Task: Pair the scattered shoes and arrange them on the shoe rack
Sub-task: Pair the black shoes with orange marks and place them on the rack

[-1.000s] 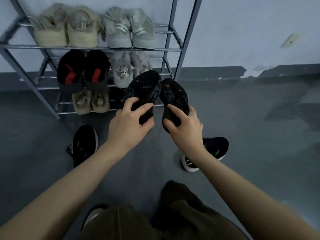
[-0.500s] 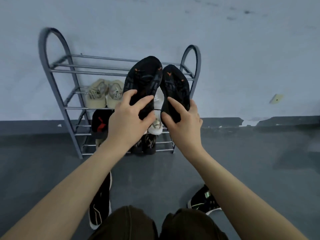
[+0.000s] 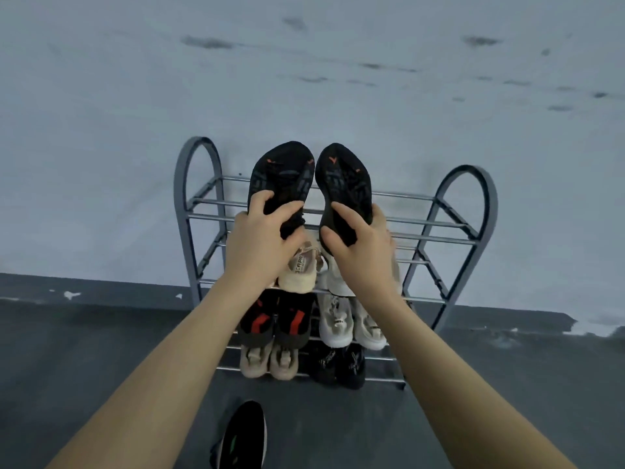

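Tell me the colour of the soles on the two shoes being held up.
Black soles with small orange marks near the toes, best seen in the head view.

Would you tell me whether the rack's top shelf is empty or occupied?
Empty where visible: the shoe rack shows bare top bars; the black shoes held over its middle hide part.

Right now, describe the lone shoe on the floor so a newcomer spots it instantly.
Start at the grey shoe rack against the wall. On the floor in front of it lies one black shoe with a green mark, the only shoe that is neither shelved nor held.
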`<state>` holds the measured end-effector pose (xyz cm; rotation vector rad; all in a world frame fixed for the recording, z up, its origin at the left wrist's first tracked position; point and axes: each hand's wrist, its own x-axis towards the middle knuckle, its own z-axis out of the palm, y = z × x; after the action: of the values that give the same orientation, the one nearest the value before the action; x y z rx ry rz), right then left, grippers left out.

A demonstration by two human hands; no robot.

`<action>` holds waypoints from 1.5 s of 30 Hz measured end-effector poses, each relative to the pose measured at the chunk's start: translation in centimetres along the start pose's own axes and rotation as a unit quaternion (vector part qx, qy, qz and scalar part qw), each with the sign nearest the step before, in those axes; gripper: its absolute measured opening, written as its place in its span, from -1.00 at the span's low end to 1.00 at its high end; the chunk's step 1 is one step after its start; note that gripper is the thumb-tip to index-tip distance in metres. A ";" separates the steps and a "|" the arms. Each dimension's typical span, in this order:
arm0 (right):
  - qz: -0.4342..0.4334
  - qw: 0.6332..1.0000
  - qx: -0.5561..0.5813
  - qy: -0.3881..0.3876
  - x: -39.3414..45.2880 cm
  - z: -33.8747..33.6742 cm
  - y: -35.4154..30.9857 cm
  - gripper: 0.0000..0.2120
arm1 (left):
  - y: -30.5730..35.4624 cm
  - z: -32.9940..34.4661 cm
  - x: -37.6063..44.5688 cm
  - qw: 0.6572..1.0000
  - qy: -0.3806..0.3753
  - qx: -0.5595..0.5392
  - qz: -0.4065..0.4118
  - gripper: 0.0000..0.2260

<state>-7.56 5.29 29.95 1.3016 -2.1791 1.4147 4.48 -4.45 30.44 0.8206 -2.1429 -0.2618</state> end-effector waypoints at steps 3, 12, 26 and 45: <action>-0.003 1.000 0.001 -0.001 3.0 2.7 0.6 -0.62 | -2.5 1.4 2.7 1.000 -0.005 -0.001 -0.021 -0.66; 0.026 0.999 -0.007 -0.046 6.2 8.2 2.3 -0.59 | -6.2 3.2 6.8 0.995 -0.089 0.017 -0.051 -0.56; -0.020 0.998 0.035 -0.043 4.9 9.2 2.5 -0.75 | -7.5 3.9 5.3 0.996 0.001 -0.071 0.045 -0.61; -0.053 0.985 -0.145 -0.075 3.5 7.6 1.5 -0.57 | -6.7 2.2 3.4 0.993 -0.057 0.095 0.039 -0.52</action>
<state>-8.80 -2.67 27.26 1.4263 -2.2665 0.9435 4.44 -11.91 28.17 0.8449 -2.3281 -0.0668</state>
